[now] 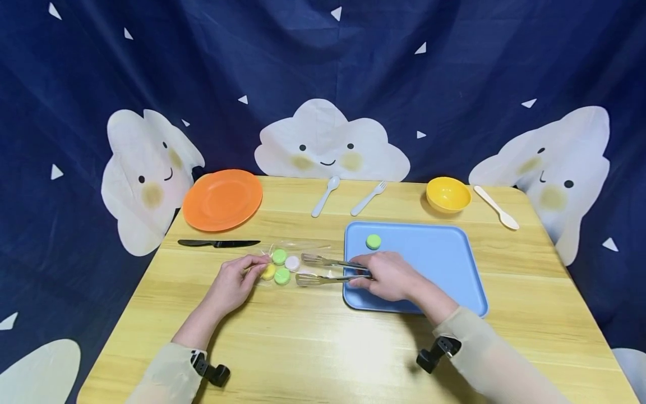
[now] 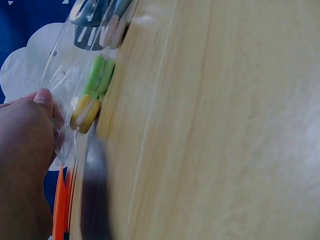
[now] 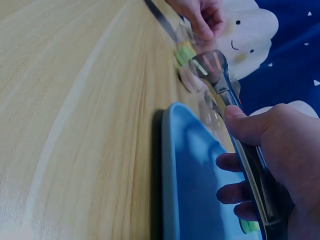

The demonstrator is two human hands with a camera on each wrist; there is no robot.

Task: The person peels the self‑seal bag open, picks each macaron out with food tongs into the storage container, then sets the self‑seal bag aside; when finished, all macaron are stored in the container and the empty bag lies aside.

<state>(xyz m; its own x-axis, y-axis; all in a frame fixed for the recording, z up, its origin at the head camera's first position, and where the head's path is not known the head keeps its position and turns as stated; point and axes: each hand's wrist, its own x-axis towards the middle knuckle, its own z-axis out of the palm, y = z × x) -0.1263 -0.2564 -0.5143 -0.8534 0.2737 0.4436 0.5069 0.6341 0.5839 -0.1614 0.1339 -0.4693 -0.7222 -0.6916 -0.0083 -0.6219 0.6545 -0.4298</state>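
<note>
My left hand [image 1: 233, 285] pinches the closed-looking end of a clear plastic bag [image 2: 62, 75] lying on the table. Inside it are several macarons: green ones [image 1: 279, 257], a yellow one [image 1: 268, 272] and a pale one [image 1: 292, 263]. With my right hand [image 1: 391, 275], I hold metal tongs [image 1: 315, 279] over the tray's left edge. Their slotted tips are spread apart beside the pale macaron, nothing between them; whether they are inside the bag I cannot tell. One green macaron [image 1: 373, 242] sits on the blue tray [image 1: 434, 264], near its upper left corner.
An orange plate [image 1: 222, 199] stands at the back left, a black knife [image 1: 219, 243] in front of it. Along the back lie a grey spoon [image 1: 325, 196] and fork [image 1: 368, 198]. At the back right are a yellow bowl [image 1: 448, 196] and a white spoon [image 1: 497, 207].
</note>
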